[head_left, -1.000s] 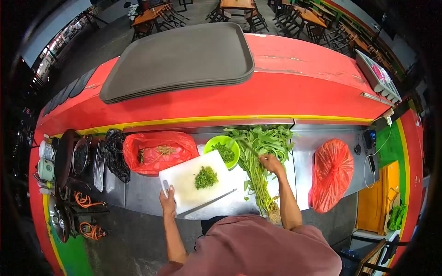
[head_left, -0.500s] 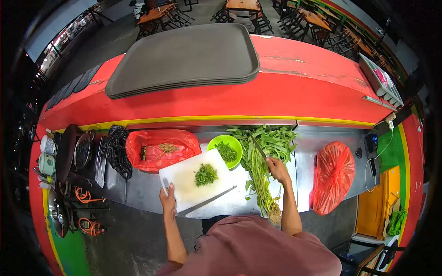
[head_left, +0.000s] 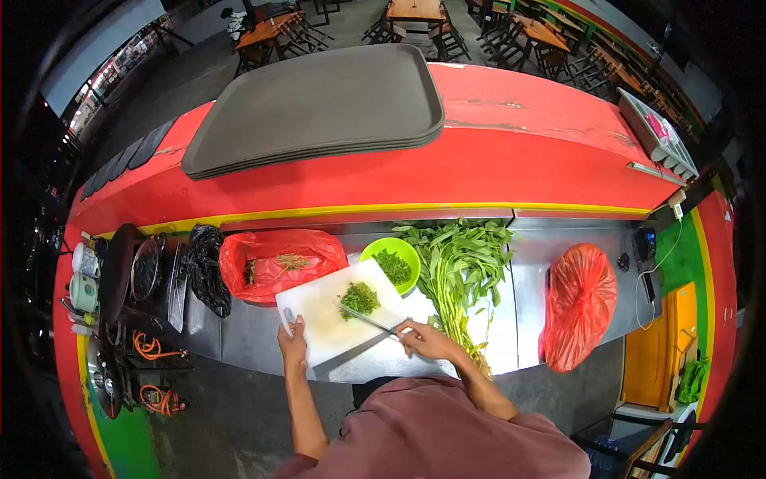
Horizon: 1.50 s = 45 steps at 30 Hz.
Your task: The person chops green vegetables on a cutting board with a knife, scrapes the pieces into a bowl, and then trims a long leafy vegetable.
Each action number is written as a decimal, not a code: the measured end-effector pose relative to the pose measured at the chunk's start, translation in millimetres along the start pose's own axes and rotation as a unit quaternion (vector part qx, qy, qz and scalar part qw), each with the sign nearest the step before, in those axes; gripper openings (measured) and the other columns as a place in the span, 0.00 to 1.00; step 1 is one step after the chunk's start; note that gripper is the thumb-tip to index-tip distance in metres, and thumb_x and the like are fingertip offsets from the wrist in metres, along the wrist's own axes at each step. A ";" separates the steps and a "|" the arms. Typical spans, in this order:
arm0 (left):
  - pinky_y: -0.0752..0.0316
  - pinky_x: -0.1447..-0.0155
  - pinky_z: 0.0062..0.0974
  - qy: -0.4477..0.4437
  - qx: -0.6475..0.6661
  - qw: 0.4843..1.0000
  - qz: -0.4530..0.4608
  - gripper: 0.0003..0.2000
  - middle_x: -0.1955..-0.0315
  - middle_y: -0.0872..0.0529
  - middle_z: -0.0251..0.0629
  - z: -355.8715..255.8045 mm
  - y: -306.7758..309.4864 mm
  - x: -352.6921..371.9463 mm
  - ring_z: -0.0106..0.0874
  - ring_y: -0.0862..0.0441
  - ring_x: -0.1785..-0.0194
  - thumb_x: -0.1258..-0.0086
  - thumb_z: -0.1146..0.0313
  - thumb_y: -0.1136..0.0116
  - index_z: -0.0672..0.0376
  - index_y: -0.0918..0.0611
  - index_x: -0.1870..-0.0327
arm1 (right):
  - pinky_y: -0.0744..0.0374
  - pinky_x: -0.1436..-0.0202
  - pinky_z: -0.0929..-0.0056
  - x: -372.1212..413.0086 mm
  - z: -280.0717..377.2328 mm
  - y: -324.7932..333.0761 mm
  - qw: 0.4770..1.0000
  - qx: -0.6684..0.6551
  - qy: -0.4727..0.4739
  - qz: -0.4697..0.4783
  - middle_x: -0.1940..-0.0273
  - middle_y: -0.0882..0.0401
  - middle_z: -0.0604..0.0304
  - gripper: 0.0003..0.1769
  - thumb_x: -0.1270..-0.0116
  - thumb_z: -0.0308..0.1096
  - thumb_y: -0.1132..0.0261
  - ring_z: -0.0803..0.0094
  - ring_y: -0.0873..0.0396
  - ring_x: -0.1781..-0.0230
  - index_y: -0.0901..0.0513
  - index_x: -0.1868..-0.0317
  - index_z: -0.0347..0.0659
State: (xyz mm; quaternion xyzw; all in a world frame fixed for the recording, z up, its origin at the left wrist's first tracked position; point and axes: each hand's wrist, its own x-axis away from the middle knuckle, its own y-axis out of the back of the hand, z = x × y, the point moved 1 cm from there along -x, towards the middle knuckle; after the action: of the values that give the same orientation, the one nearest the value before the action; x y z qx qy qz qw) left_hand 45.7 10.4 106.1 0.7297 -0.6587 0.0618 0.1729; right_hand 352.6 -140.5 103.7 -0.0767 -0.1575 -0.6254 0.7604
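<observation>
Knife: held in the right hand, the grip closed round the handle at the near edge of the cutting board. The blade runs up and left across the board, and its tip reaches the chopped greens. It lies low and nearly flat, which suits working at that small pile.

Left hand: set on the near left corner of the board, probably to keep it from sliding. Whether the fingers curl under the edge cannot be told, and it holds nothing else.

Cutting board: white, lying askew on the steel tabletop, directly in front of the person.

Green bowl: touching the board's far corner and already holding some cut greens, so it is within easy reach of the pile.

Leafy bundle: uncut stalks just right of the board, with leaves away from the person and root ends near, on the knife-hand side.

Red bag: open, just beyond the board, with stem scraps inside.

Second red bag: well apart to the right, its contents unseen.

Dark trays: stacked on the red ledge above.
</observation>
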 end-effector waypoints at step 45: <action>0.35 0.70 0.23 -0.022 0.023 0.999 0.017 0.12 0.73 0.25 0.27 12.9 -11.3 -10.8 0.18 0.31 0.71 0.25 0.62 0.37 0.56 0.28 0.63 | 0.20 0.67 0.65 -50.4 -16.5 10.7 0.993 0.097 0.013 -0.068 0.71 0.15 0.56 0.18 0.21 0.48 0.45 0.67 0.18 0.75 0.21 0.52 0.41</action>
State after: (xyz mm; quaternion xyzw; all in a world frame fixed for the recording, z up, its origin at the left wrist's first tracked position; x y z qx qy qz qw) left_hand 53.7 17.1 88.7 0.7231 -0.6734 0.0637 0.1400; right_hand 356.9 -96.7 72.2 0.0163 -0.2125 -0.6583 0.7219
